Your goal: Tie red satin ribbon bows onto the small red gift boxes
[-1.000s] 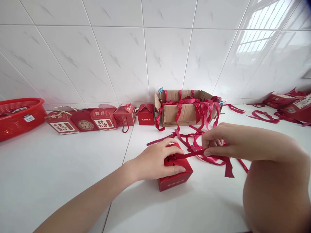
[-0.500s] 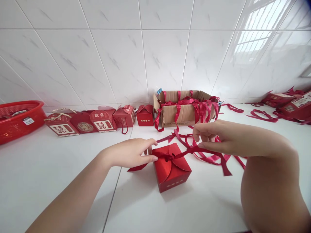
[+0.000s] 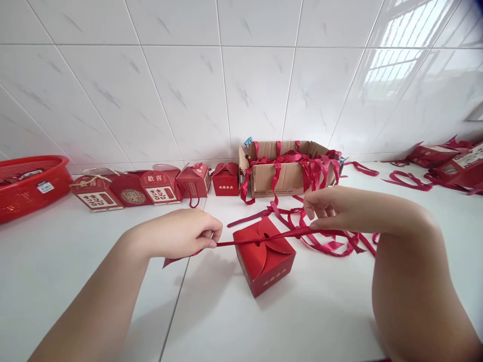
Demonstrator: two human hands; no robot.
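Note:
A small red gift box (image 3: 264,261) with petal-shaped top flaps stands on the white counter in front of me. A red ribbon (image 3: 260,237) runs taut across its top through the flaps. My left hand (image 3: 181,234) pinches the ribbon's left end, left of the box, fingers closed. My right hand (image 3: 332,211) pinches the same ribbon to the right of the box, fingers closed. The ribbon's short tail (image 3: 171,261) hangs below my left hand.
A cardboard box (image 3: 289,168) draped with several red ribbons stands against the tiled wall. Loose ribbons (image 3: 332,244) lie behind the gift box. A row of red gift boxes (image 3: 158,186) lines the wall at left, beside a red basket (image 3: 28,183). More red boxes (image 3: 449,163) sit far right.
My left hand came off the box top, took the ribbon's left end and drew it leftward. The ribbon now runs straight and tight between both hands. The box turned slightly.

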